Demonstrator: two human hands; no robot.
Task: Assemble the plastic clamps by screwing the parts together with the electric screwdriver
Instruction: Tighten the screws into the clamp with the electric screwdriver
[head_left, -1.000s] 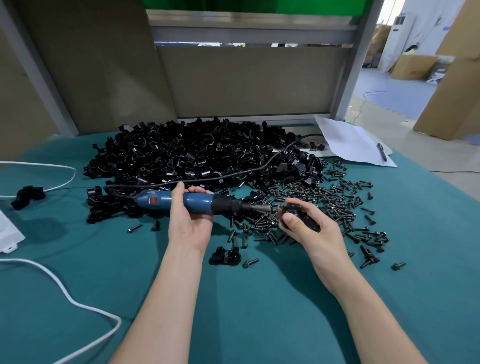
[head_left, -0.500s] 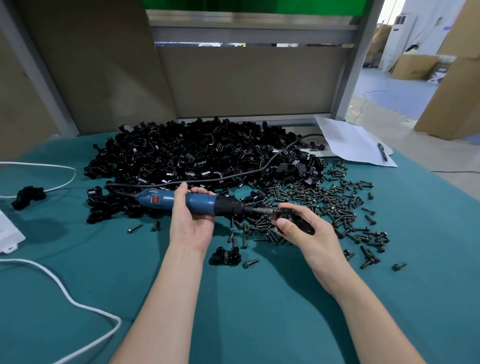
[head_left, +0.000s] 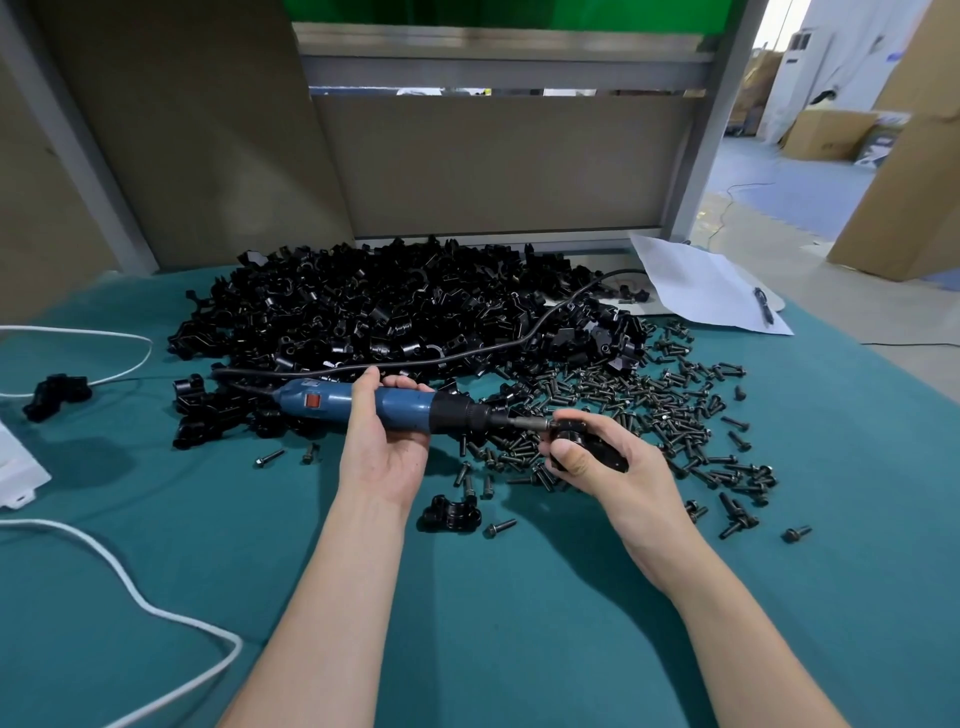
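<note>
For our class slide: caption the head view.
Left hand holds electric screwdriver against clamp gripped by right hand.

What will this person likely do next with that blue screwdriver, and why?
Probably press in and run the blue electric screwdriver: the left hand grips it, and its tip meets the black plastic clamp pinched in the right hand.

Bare counter (head_left: 519, 649) lies open along the near edge. Further back the heap of black clamp parts (head_left: 389, 317) walls things off, scattered screws (head_left: 649, 395) clutter the right, and a white cable (head_left: 171, 618) snakes across the near left.
</note>
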